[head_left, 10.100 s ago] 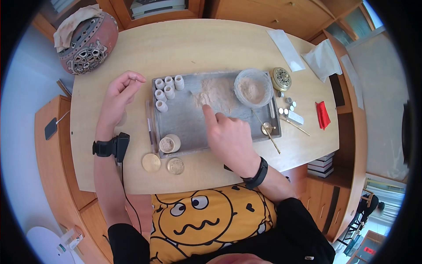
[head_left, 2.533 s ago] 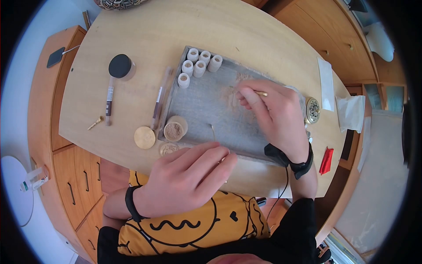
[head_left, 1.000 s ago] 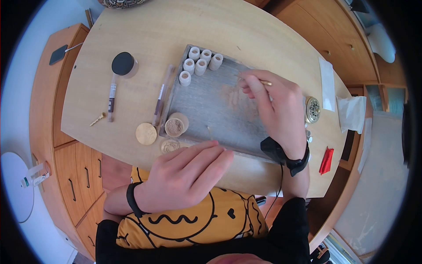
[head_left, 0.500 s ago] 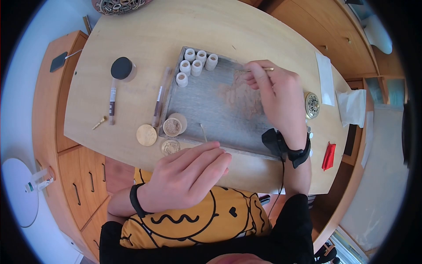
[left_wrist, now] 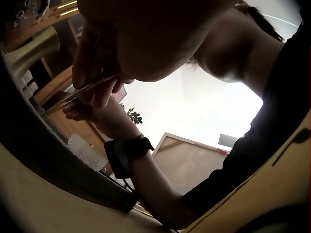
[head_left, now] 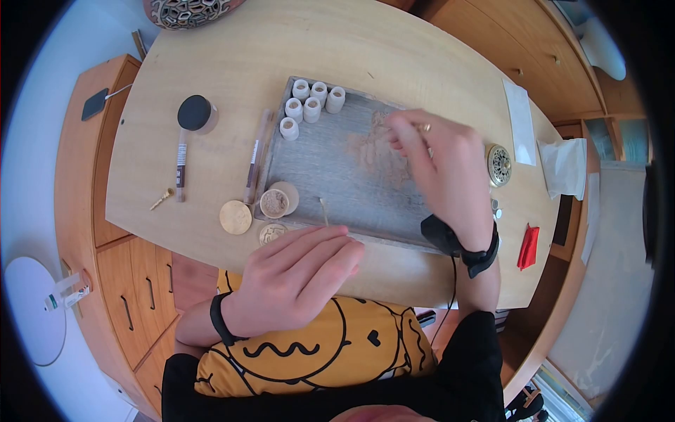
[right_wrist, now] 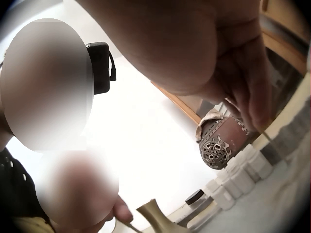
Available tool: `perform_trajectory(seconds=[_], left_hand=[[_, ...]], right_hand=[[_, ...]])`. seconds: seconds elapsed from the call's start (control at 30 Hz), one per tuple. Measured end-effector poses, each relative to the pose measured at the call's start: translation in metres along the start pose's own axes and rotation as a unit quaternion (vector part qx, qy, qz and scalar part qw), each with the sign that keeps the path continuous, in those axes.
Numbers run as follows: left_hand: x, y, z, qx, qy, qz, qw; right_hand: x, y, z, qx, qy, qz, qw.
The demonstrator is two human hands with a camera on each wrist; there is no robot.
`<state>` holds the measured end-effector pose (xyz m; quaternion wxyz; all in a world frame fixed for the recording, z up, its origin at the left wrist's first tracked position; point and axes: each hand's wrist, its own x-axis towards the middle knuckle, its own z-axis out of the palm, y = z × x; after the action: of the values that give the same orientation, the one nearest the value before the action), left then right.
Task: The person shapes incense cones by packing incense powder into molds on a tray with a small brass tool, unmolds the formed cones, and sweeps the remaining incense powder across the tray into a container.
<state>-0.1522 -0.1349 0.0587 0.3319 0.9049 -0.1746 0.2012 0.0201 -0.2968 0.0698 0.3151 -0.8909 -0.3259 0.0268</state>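
Right hand: While it (head_left: 450, 165) hangs over the tray's right half, its fingers pinch a thin gold tool (head_left: 425, 128) near the powder (head_left: 380, 151).
Left hand: clamped on thin stick (head_left: 324, 211), at the near edge; stick tip over the tray.
Tray (head_left: 316, 169): vials (head_left: 313, 109) far-left corner, cup (head_left: 275, 202) near-left corner; wide floor stretch between vials and near edge.
Tube (head_left: 256, 158): just outside left edge.

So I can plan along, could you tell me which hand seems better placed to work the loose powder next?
Probably the right hand: it holds a thin tool close over the powder, while the left hand holds its stick by the tray's near edge.
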Motion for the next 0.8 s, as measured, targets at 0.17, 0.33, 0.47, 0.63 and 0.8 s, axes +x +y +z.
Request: perform_trajectory(seconds=[0.17, 0.33, 0.47, 0.63, 0.8], left_hand=[[0.0, 0.001, -0.001, 0.009, 0.0, 0.007, 1.0], [0.0, 0.0, -0.001, 0.006, 0.014, -0.001, 1.0], [0.0, 0.0, -0.001, 0.005, 0.014, 0.001, 1.0], [-0.001, 0.001, -0.001, 0.009, 0.011, -0.002, 1.0], [0.0, 0.001, -0.001, 0.004, 0.018, -0.003, 1.0]], right_hand=[[-0.01, -0.005, 0.012, 0.057, -0.01, -0.131, 0.99], [-0.014, -0.005, 0.001, 0.006, 0.013, -0.086, 0.996], [-0.011, -0.007, 0.008, 0.045, 0.037, -0.14, 0.988], [-0.013, -0.004, 0.011, 0.028, 0.035, -0.117, 0.992], [-0.012, -0.002, 0.006, 0.027, 0.039, -0.041, 0.998]])
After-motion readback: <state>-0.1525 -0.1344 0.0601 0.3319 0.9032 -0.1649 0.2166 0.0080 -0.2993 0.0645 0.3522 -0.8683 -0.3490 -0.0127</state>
